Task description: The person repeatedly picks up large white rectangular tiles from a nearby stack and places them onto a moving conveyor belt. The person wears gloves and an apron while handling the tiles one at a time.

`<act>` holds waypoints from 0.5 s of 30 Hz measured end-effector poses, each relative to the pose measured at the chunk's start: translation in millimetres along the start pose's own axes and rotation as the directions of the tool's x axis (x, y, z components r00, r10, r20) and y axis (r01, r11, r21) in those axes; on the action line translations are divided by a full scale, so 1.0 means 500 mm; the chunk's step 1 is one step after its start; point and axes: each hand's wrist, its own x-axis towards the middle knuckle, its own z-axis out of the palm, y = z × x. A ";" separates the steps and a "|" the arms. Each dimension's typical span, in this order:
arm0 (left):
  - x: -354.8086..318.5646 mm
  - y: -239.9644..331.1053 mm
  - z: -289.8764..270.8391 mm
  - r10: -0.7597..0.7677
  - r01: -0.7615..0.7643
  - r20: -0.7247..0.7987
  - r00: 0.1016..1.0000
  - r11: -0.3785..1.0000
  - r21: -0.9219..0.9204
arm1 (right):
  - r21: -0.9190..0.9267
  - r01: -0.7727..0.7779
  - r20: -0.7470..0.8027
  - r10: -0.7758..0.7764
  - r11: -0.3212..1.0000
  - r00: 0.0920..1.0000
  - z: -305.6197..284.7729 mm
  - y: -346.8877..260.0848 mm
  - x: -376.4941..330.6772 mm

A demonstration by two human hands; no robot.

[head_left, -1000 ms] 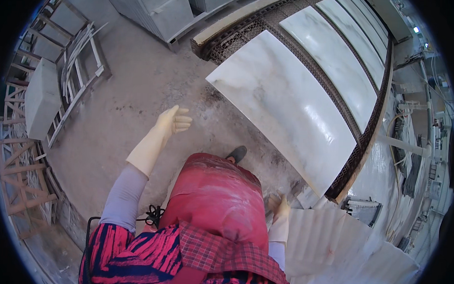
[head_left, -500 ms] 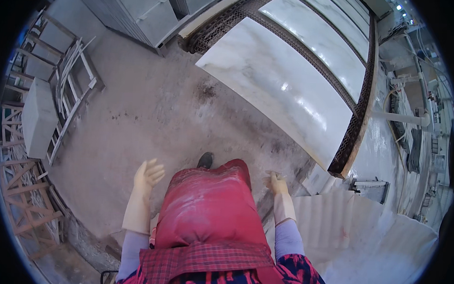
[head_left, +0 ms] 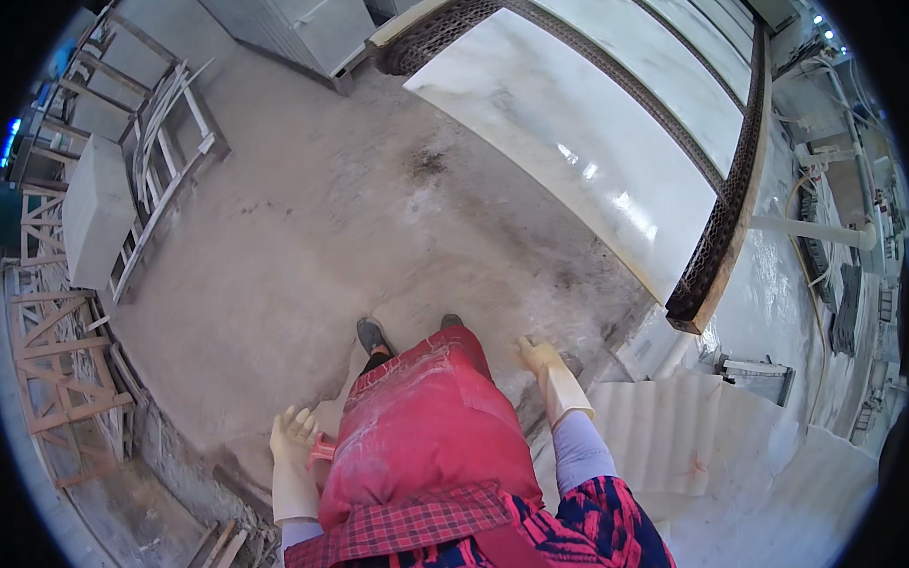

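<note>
Nothing is gripped: the pale-gloved left hand (head_left: 294, 441), fingers spread, is hung beside the dusty red apron (head_left: 424, 428), while the gloved right hand (head_left: 544, 361), fingers loosely extended, is swung toward the polished white marble slab (head_left: 570, 138) beyond.

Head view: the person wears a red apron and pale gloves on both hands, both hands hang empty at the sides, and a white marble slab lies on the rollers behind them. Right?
Not quite. The head view shows the marble slab ahead of the person, beyond the shoes, not behind. The rest holds: red apron, and the pale-gloved left hand and right hand hang empty at the sides.
</note>
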 end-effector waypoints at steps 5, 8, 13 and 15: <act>0.022 0.013 -0.045 0.009 -0.013 0.075 0.997 0.999 0.053 | 0.115 -0.107 0.095 0.096 0.988 0.991 0.007 -0.059 -0.052; 0.034 0.051 -0.074 0.009 -0.016 0.063 0.998 0.992 0.122 | -0.124 -0.033 0.065 0.042 0.992 0.997 0.013 -0.144 -0.115; 0.043 0.137 -0.146 0.068 -0.121 0.144 0.987 0.910 0.396 | 0.166 -0.119 0.053 0.111 0.979 0.992 0.164 -0.142 -0.076; 0.037 0.160 -0.206 0.123 -0.158 0.112 0.986 0.903 0.400 | 0.178 -0.149 0.122 0.128 0.973 0.984 0.212 -0.214 -0.109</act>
